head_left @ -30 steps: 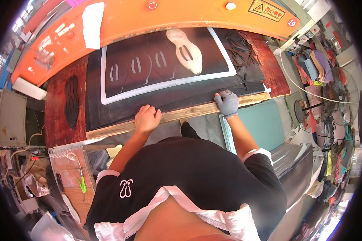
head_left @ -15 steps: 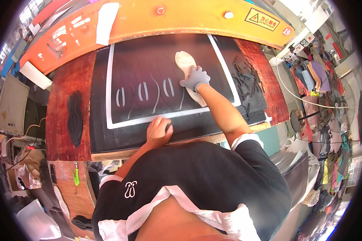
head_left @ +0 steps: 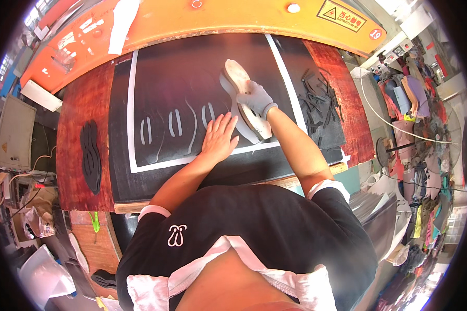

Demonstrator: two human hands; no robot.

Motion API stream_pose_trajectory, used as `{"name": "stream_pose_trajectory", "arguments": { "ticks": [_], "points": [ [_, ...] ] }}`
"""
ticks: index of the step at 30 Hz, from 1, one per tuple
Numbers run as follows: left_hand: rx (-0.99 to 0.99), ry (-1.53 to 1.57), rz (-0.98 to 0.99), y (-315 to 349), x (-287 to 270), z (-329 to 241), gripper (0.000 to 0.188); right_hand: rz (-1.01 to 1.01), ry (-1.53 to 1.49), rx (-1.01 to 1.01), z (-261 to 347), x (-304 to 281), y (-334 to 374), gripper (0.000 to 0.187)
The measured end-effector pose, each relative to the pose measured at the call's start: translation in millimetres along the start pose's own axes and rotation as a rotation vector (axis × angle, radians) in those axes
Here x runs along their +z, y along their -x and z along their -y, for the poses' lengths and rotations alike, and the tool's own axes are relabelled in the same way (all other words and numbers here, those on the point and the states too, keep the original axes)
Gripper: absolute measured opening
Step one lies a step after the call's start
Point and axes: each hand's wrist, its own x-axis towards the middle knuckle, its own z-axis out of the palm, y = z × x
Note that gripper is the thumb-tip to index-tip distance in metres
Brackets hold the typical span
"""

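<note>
1. Head view: the grey-gloved right hand (head_left: 257, 97) wraps the waist of a pale sole-shaped block (head_left: 237, 72), likely its best balance point.
2. Left of that grip, the bare left hand (head_left: 220, 139) spreads empty; flat pressure should steady the smooth black sheet (head_left: 171, 72) beneath both.

Pale sole-shaped die (head_left: 235, 71): middle hidden under the right hand (head_left: 256, 97)
Orange beam (head_left: 218, 20): beyond that hand, cut off by upper edge
</note>
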Motion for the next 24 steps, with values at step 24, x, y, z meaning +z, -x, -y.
{"name": "stream_pose_trajectory", "arguments": {
  "ticks": [24],
  "points": [
    [0.123,-0.075,-0.415,-28.8,9.2,-20.4,0.032,0.233,-0.977,0.066,-22.5,-26.1,-8.7,0.046]
  ]
}}
